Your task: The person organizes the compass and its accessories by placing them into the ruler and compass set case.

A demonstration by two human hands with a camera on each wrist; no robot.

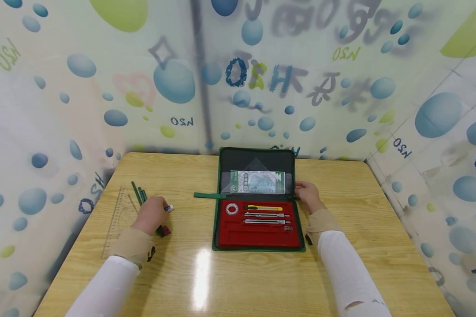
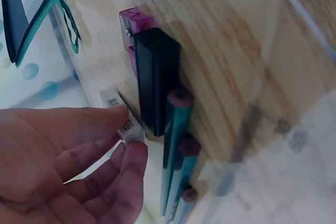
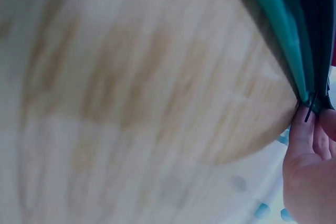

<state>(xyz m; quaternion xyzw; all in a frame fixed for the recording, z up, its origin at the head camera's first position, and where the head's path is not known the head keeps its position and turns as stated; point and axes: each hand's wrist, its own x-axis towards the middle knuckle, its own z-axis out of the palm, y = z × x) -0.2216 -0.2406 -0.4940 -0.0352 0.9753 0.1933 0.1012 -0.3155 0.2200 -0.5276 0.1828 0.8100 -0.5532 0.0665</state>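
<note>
My left hand (image 1: 150, 215) is at the left of the table, pinching a small white eraser (image 2: 111, 99) with a barcode between thumb and fingertips. Right beside it in the left wrist view lie a black block (image 2: 157, 74), a purple pencil sharpener (image 2: 137, 22) and several green pencils (image 2: 178, 121). My right hand (image 1: 309, 196) holds the right edge of an open green zip case (image 1: 258, 242), near its fold; in the right wrist view the fingers are at the zip (image 3: 311, 107). The right fingertips are partly hidden.
In the case's red tray lie a yellow cutter (image 1: 265, 208), a white ring-shaped piece (image 1: 232, 208), two metal compasses (image 1: 265, 221) and a small metal piece (image 1: 288, 228). A ruler packet (image 1: 258, 182) sits in the lid. A clear set square (image 1: 113, 224) lies at the left.
</note>
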